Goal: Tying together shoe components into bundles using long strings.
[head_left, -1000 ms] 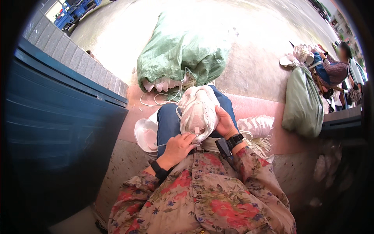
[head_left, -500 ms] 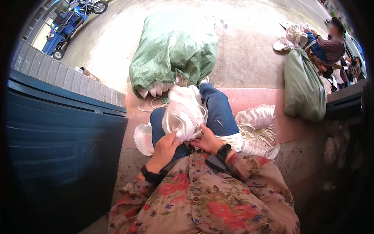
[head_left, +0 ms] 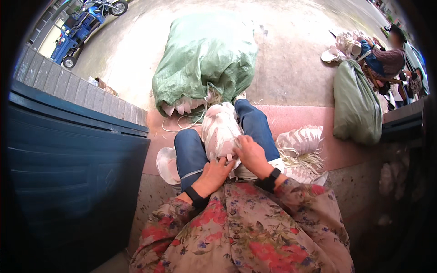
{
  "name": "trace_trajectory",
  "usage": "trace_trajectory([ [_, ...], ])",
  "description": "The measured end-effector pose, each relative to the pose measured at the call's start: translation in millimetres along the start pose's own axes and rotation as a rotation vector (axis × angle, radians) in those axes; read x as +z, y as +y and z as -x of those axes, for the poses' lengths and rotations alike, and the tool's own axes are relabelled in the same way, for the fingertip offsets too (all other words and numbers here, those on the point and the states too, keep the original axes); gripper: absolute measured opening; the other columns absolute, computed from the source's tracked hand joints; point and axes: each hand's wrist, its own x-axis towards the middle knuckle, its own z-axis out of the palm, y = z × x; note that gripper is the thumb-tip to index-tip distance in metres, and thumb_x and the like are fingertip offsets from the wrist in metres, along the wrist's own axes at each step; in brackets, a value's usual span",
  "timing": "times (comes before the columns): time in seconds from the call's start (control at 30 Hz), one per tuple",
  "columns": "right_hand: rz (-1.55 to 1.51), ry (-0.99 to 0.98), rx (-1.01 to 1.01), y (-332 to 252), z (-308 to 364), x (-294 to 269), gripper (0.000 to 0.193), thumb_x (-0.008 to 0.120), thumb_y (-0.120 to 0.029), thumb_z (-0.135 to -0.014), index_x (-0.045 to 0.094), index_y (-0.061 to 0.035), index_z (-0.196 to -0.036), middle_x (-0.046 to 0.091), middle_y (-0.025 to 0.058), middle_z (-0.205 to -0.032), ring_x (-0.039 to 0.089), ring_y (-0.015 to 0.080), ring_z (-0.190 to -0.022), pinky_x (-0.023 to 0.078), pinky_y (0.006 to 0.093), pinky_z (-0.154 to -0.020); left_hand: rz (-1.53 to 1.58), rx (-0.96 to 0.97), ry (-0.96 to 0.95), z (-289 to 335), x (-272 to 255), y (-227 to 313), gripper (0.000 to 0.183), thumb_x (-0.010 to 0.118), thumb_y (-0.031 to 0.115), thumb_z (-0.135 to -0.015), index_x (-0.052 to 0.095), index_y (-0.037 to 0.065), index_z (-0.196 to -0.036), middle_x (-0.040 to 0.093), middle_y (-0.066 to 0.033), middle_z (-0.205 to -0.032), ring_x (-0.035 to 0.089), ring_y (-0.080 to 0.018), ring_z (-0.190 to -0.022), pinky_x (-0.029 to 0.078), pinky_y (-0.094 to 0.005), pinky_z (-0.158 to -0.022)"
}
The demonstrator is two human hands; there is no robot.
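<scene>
A stack of white shoe uppers (head_left: 223,129) lies between my knees, its near end toward my lap. My left hand (head_left: 213,176) is at that near end, fingertips closed on the edge of the closest upper beside a small pale tab. On the right side of the same upper, my right hand (head_left: 252,156) has its fingers bent over the edge. The undersides of both grips are hidden. A thin white cord (head_left: 191,174) crosses my left thigh.
A big green sack (head_left: 205,59) with more uppers at its mouth lies ahead. Bundled uppers with laces (head_left: 300,139) sit right of my leg, and a white piece (head_left: 167,164) left. A blue door (head_left: 73,182) stands left. A person (head_left: 387,57) sits beyond another green sack (head_left: 356,102).
The near upper, earlier tilted with its opening showing, now lies flatter on the stack. My right hand has moved up from underneath to its right side; my left hand has shifted right and nearer.
</scene>
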Motion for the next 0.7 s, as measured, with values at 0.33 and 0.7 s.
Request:
trace_trajectory([
  [0.33, -0.032, -0.083, -0.070, 2.6, 11.0, 18.8, 0.032, 0.063, -0.014, -0.072, 0.049, 0.0003, -0.098, 0.052, 0.0198, -0.094, 0.055, 0.0363, -0.078, 0.046, 0.0413, -0.065, 0.325, -0.559, 0.061, -5.5, 8.6, -42.4, 0.035, 0.059, 0.028, -0.078, 0.046, -0.003, -0.083, 0.057, -0.0232, -0.068, 0.057, -0.0397, -0.066, 0.045, -0.0458, -0.058],
  [0.7, -0.034, -0.178, 0.031, 4.4, 16.4, 31.0, 0.032, 0.062, -0.006, -0.071, 0.043, 0.0016, -0.095, 0.049, 0.0216, -0.095, 0.053, 0.0397, -0.078, 0.045, 0.0422, -0.066, 0.313, -0.532, 0.002, -6.5, 20.5, -43.3, 0.024, 0.047, 0.020, -0.080, 0.044, -0.004, -0.082, 0.056, -0.0257, -0.065, 0.057, -0.0413, -0.065, 0.045, -0.0487, -0.060],
])
